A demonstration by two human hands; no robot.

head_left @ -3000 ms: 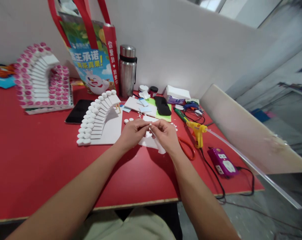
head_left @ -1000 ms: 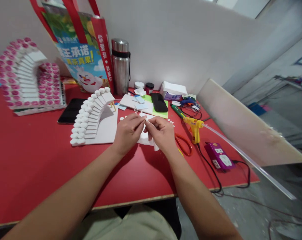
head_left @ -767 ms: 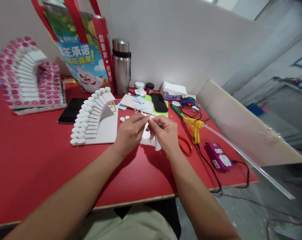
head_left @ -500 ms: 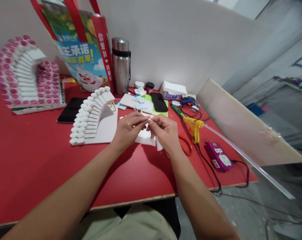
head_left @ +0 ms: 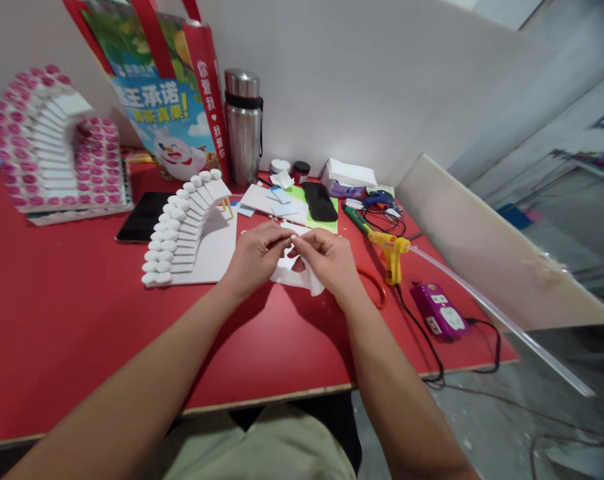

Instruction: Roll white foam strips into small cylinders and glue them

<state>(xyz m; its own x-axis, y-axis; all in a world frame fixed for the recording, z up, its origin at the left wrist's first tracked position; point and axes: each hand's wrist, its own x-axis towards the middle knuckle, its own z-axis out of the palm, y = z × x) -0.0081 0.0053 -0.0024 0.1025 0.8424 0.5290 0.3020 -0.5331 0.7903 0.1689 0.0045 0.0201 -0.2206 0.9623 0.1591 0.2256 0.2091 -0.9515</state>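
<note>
My left hand (head_left: 256, 257) and my right hand (head_left: 329, 261) meet fingertip to fingertip over the red table (head_left: 72, 300). Both pinch a small white piece (head_left: 293, 235) too tiny to name with certainty. Under the hands lies a white foam sheet (head_left: 302, 275) with holes cut in it. Just left of my left hand stands a white foam staircase model (head_left: 189, 230) with round white caps along its edge.
A yellow glue gun (head_left: 391, 250), red scissors (head_left: 377, 287) and a purple power strip (head_left: 439, 317) lie to the right. A steel flask (head_left: 243, 127), a printed bag (head_left: 167, 100), a black phone (head_left: 142, 217) and a pink-capped staircase model (head_left: 57, 147) stand behind.
The hands have stayed together over the foam sheet, with the fingers working the small white piece. The view has shifted slightly; nothing else on the table has moved.
</note>
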